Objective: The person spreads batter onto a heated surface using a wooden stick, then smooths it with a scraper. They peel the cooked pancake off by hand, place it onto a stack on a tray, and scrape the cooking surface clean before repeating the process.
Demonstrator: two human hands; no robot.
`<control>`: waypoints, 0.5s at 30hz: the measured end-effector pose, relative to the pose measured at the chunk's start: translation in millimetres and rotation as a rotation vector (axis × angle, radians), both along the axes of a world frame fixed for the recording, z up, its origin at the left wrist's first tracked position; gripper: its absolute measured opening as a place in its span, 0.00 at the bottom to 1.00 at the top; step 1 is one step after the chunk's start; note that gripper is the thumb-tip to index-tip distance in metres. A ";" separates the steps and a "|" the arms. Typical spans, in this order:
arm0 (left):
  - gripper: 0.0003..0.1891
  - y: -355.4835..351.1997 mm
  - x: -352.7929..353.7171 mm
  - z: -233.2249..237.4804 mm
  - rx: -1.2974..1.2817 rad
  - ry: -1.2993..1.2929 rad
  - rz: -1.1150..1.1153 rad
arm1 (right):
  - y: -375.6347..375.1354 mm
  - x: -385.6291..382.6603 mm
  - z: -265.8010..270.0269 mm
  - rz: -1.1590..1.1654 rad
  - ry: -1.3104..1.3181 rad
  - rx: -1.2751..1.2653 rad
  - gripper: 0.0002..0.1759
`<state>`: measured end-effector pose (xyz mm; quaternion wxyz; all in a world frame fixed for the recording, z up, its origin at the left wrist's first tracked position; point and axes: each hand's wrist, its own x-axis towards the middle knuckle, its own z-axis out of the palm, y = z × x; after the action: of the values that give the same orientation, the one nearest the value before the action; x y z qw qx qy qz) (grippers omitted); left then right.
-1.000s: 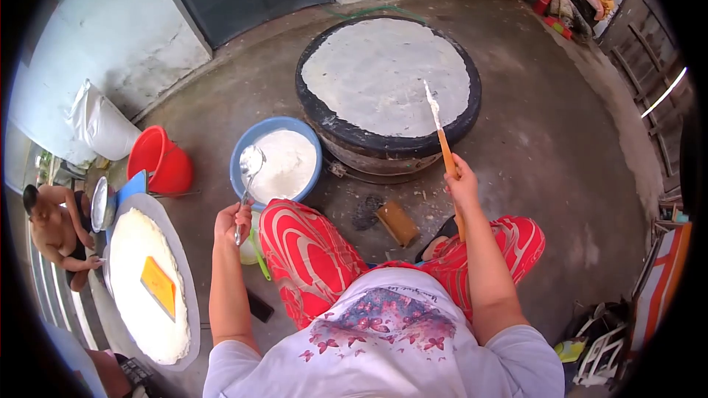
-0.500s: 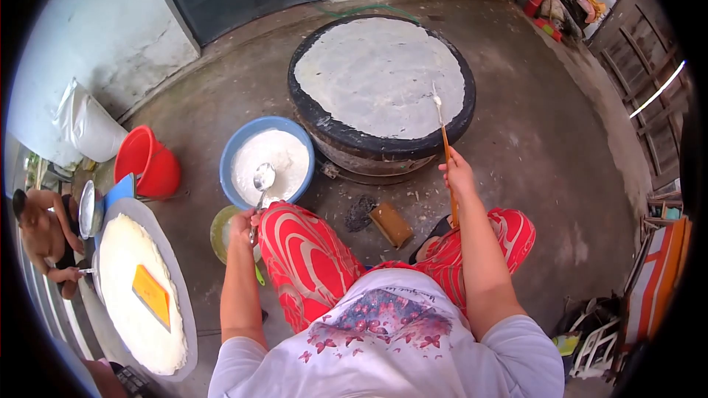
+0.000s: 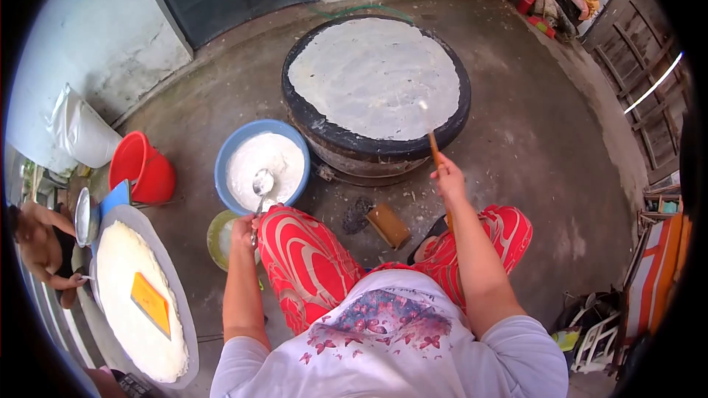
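Note:
My left hand (image 3: 244, 231) is closed on the handle of a metal ladle (image 3: 262, 181), whose bowl is over white batter (image 3: 279, 156) in a blue basin (image 3: 222, 156). In my right hand (image 3: 448, 178) is a brush with a wooden handle (image 3: 434, 149); its whitish tip is blurred over the round griddle. A thin pale layer (image 3: 372, 77) covers most of the griddle, leaving its black rim (image 3: 462, 114) exposed. The griddle stands in front of me.
A green bowl (image 3: 214, 239) and a brown block (image 3: 389, 225) lie near my legs. At left are a red bucket (image 3: 142, 169), a stack of pale sheets (image 3: 133, 287) with an orange scraper (image 3: 150, 304), and a seated person (image 3: 46, 243). Folded chairs (image 3: 596, 339) stand at right.
The brush and my right hand have shifted slightly left and toward me, and the brush tip now sits farther left over the pale layer. The ladle stays over the basin.

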<state>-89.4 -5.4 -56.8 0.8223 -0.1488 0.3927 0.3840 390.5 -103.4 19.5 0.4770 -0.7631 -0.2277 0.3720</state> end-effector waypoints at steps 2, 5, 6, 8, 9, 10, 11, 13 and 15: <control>0.10 4.4 2.8 -26.6 0.039 0.094 -0.017 | -3.6 -12.5 8.5 0.092 0.057 -0.005 0.19; 0.13 -3.7 19.0 -23.9 0.115 0.133 -0.035 | -2.0 -29.8 34.4 0.223 0.511 0.099 0.21; 0.15 -8.0 23.2 -19.7 0.155 0.074 -0.050 | 3.5 -34.4 39.8 0.244 0.511 0.094 0.21; 0.16 -13.9 16.9 -40.1 0.200 0.016 -0.071 | 12.6 -45.9 56.7 0.382 0.422 0.117 0.26; 0.16 -16.0 17.1 -54.2 0.232 0.032 -0.065 | 14.2 -61.4 75.7 0.413 0.424 0.106 0.26; 0.17 -22.0 16.5 -62.3 0.262 0.048 -0.054 | 13.2 -84.2 101.1 0.460 0.418 0.238 0.29; 0.17 -29.8 18.2 -54.2 0.240 0.055 -0.077 | 12.9 -101.6 115.9 0.509 0.419 0.368 0.34; 0.19 -44.5 7.9 -62.7 0.257 0.155 -0.113 | 11.8 -117.2 119.7 0.623 0.463 0.285 0.37; 0.21 -60.2 1.0 -90.9 0.305 0.580 -0.124 | 16.4 -121.5 99.8 0.742 0.440 0.126 0.38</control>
<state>-88.4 -65.6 -147.7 0.7110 0.1156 0.5566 0.4139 269.1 -86.9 119.3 0.3938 -0.5016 -0.4016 0.6573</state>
